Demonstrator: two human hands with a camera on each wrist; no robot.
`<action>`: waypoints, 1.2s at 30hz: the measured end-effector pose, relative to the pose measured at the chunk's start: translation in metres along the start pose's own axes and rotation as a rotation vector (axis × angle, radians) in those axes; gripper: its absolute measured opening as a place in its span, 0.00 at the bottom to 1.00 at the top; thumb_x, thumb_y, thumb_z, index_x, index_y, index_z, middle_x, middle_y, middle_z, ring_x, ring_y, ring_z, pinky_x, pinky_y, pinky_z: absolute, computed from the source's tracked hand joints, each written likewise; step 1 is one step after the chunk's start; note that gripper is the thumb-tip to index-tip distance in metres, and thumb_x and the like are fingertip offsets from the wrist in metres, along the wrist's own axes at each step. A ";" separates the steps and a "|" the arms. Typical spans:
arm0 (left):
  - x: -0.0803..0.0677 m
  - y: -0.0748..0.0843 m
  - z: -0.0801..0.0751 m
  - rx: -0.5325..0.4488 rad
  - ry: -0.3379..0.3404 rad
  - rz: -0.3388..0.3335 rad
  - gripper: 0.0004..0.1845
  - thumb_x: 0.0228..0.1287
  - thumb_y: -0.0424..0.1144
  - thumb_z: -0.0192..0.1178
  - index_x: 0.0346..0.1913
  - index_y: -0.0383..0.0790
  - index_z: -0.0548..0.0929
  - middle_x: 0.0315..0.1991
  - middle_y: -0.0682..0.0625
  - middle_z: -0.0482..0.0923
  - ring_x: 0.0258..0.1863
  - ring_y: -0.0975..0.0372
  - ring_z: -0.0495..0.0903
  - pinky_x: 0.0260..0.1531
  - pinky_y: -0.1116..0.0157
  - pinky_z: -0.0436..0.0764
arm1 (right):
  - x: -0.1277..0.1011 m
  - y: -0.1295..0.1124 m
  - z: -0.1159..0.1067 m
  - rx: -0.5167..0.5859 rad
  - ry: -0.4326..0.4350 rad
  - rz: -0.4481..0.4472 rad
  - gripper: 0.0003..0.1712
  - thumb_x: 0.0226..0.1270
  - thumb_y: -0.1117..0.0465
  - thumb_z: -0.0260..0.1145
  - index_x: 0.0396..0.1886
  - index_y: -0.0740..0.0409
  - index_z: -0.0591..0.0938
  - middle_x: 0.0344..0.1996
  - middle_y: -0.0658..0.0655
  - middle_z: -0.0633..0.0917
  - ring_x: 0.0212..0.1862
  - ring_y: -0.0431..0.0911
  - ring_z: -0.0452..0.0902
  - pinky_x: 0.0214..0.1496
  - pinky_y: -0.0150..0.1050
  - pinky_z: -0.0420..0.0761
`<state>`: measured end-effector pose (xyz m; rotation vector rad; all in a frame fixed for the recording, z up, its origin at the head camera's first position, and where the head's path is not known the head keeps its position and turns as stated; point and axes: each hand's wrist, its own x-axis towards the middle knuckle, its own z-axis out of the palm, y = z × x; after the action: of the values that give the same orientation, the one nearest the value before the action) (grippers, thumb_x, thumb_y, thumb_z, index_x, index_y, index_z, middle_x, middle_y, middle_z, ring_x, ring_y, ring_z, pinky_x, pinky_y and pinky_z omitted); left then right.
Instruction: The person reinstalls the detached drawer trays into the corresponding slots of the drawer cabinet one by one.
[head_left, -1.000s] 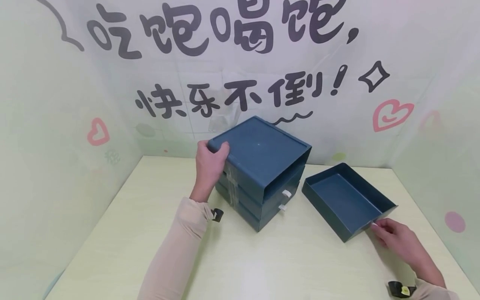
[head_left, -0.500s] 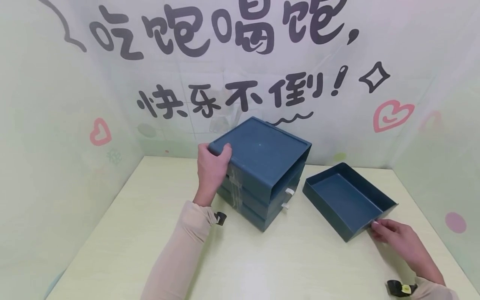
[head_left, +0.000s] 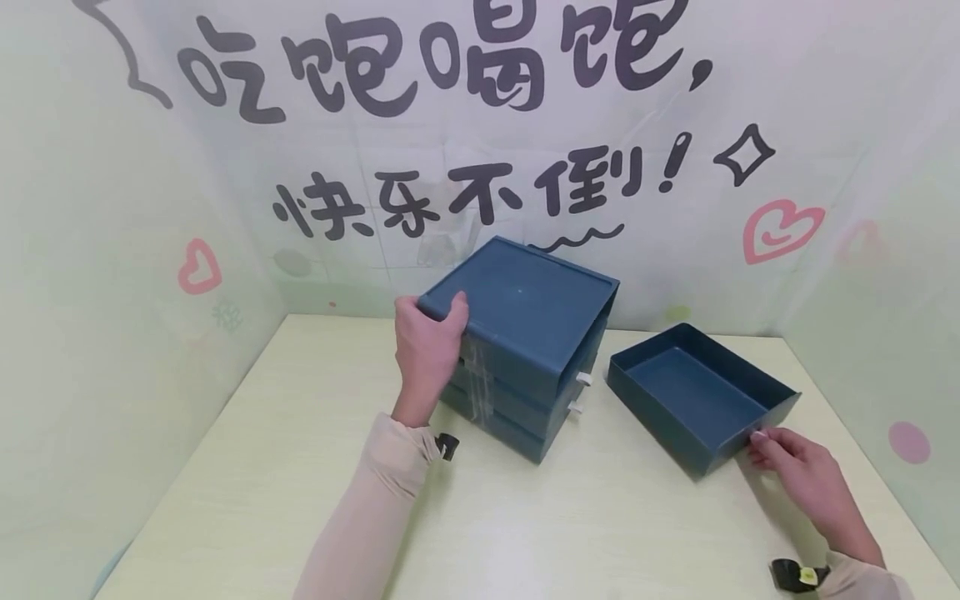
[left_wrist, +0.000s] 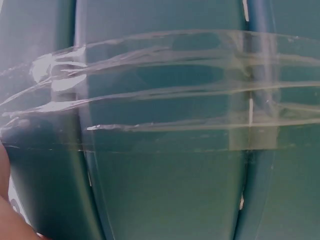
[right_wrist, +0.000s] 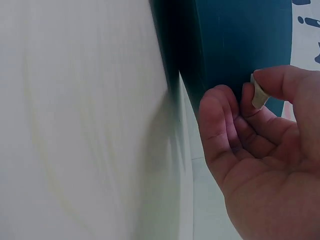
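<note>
A dark blue drawer cabinet (head_left: 525, 304) stands turned on the table, its open top slot facing right. My left hand (head_left: 429, 346) grips its upper left corner, thumb on top. Two white pull tabs (head_left: 584, 379) show on the lower drawers. Clear tape (left_wrist: 155, 95) runs across the stacked tiers in the left wrist view. To the right is a separate blue drawer (head_left: 652, 417) with nothing in it. My right hand (head_left: 806, 479) pinches its small pale pull tab (right_wrist: 259, 97) between thumb and finger, the other fingers curled close to the drawer front.
The pale table (head_left: 480, 525) extends in front of the cabinet. Behind it rises a printed wall cloth (head_left: 360, 275) with large black characters, close to the cabinet's back corner. Side panels (head_left: 885, 275) close in the table left and right.
My left hand has turned the cabinet, its near corner swinging right and its open side facing further right. The drawer in my right hand has shifted and turned slightly, its front edge higher.
</note>
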<state>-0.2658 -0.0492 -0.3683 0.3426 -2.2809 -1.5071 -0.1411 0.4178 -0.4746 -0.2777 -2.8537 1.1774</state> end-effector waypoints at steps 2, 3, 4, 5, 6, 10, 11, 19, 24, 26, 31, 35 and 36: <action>-0.002 0.000 0.000 0.017 0.004 -0.004 0.36 0.59 0.68 0.60 0.53 0.40 0.68 0.44 0.46 0.74 0.40 0.52 0.76 0.34 0.56 0.73 | -0.001 0.000 0.001 0.006 0.016 -0.002 0.28 0.81 0.46 0.53 0.52 0.69 0.80 0.31 0.42 0.89 0.32 0.26 0.81 0.36 0.22 0.75; -0.002 0.000 0.000 0.024 0.007 -0.004 0.36 0.59 0.68 0.60 0.53 0.40 0.68 0.43 0.46 0.74 0.39 0.52 0.76 0.34 0.56 0.73 | -0.001 0.000 0.001 0.010 0.023 -0.003 0.28 0.81 0.46 0.53 0.52 0.69 0.80 0.31 0.42 0.88 0.32 0.26 0.81 0.36 0.22 0.75; -0.003 0.000 0.000 0.029 0.008 -0.005 0.36 0.59 0.69 0.60 0.53 0.40 0.68 0.43 0.46 0.74 0.39 0.53 0.76 0.33 0.56 0.73 | -0.001 0.000 0.001 0.014 0.028 -0.005 0.27 0.81 0.47 0.54 0.52 0.69 0.80 0.30 0.41 0.88 0.32 0.26 0.81 0.36 0.21 0.75; -0.003 0.000 0.000 0.035 0.012 -0.004 0.36 0.58 0.69 0.60 0.53 0.41 0.68 0.42 0.47 0.74 0.39 0.53 0.76 0.33 0.56 0.73 | -0.001 0.000 0.001 0.021 0.033 -0.007 0.27 0.81 0.47 0.53 0.52 0.69 0.80 0.30 0.40 0.88 0.32 0.26 0.81 0.36 0.21 0.75; -0.004 0.000 0.000 0.040 0.014 -0.003 0.37 0.58 0.69 0.60 0.52 0.41 0.69 0.42 0.47 0.74 0.39 0.53 0.76 0.33 0.56 0.73 | -0.001 0.000 0.002 0.033 0.037 -0.010 0.27 0.81 0.47 0.54 0.52 0.70 0.80 0.30 0.39 0.88 0.32 0.27 0.82 0.36 0.21 0.75; -0.005 0.000 -0.001 0.060 0.012 -0.003 0.37 0.57 0.71 0.60 0.52 0.41 0.69 0.41 0.47 0.74 0.37 0.53 0.76 0.31 0.57 0.73 | -0.003 0.001 0.002 0.086 0.062 -0.034 0.26 0.81 0.49 0.54 0.51 0.72 0.80 0.29 0.35 0.87 0.32 0.29 0.84 0.37 0.21 0.78; -0.005 0.000 -0.001 0.065 0.010 -0.002 0.38 0.57 0.71 0.60 0.52 0.41 0.69 0.40 0.47 0.74 0.37 0.53 0.76 0.31 0.57 0.73 | -0.003 0.001 0.002 0.101 0.071 -0.040 0.26 0.81 0.50 0.54 0.51 0.72 0.80 0.29 0.34 0.87 0.31 0.30 0.84 0.37 0.21 0.78; -0.007 0.003 -0.003 0.106 0.013 0.016 0.38 0.56 0.73 0.60 0.49 0.41 0.68 0.37 0.47 0.74 0.35 0.53 0.76 0.30 0.57 0.73 | -0.004 -0.006 -0.008 0.167 0.125 -0.031 0.21 0.81 0.50 0.55 0.45 0.65 0.83 0.28 0.32 0.86 0.31 0.31 0.85 0.37 0.18 0.76; -0.007 0.003 -0.003 0.123 0.004 0.022 0.38 0.57 0.73 0.59 0.49 0.42 0.69 0.36 0.47 0.74 0.34 0.53 0.76 0.30 0.57 0.72 | -0.005 -0.010 -0.014 0.232 0.158 -0.022 0.15 0.81 0.51 0.56 0.40 0.49 0.86 0.28 0.30 0.86 0.31 0.29 0.85 0.38 0.17 0.75; -0.008 0.003 -0.004 0.126 0.002 0.025 0.37 0.57 0.73 0.58 0.48 0.42 0.69 0.36 0.47 0.74 0.34 0.53 0.76 0.30 0.57 0.72 | -0.006 -0.013 -0.015 0.280 0.170 -0.046 0.13 0.80 0.53 0.56 0.39 0.45 0.86 0.28 0.30 0.86 0.31 0.30 0.85 0.39 0.17 0.76; -0.008 0.003 -0.003 0.129 0.001 0.032 0.37 0.58 0.74 0.58 0.48 0.41 0.69 0.36 0.47 0.73 0.34 0.53 0.76 0.31 0.57 0.72 | -0.009 -0.020 -0.018 0.459 0.168 -0.097 0.12 0.79 0.58 0.58 0.37 0.45 0.86 0.28 0.35 0.88 0.31 0.31 0.86 0.40 0.19 0.79; -0.008 0.003 -0.003 0.127 0.003 0.032 0.37 0.58 0.73 0.58 0.48 0.41 0.69 0.36 0.47 0.73 0.34 0.52 0.76 0.31 0.57 0.72 | -0.011 -0.026 -0.021 0.491 0.174 -0.094 0.11 0.78 0.58 0.59 0.37 0.46 0.87 0.28 0.37 0.89 0.30 0.32 0.86 0.40 0.19 0.80; -0.008 0.003 -0.003 0.127 0.003 0.031 0.37 0.58 0.73 0.58 0.49 0.41 0.69 0.36 0.47 0.73 0.34 0.52 0.76 0.31 0.57 0.72 | -0.011 -0.027 -0.022 0.488 0.176 -0.094 0.11 0.78 0.58 0.60 0.37 0.46 0.87 0.28 0.37 0.89 0.30 0.32 0.86 0.40 0.19 0.79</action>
<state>-0.2573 -0.0476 -0.3654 0.3428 -2.3742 -1.3495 -0.1316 0.4119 -0.4398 -0.2067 -2.3095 1.6758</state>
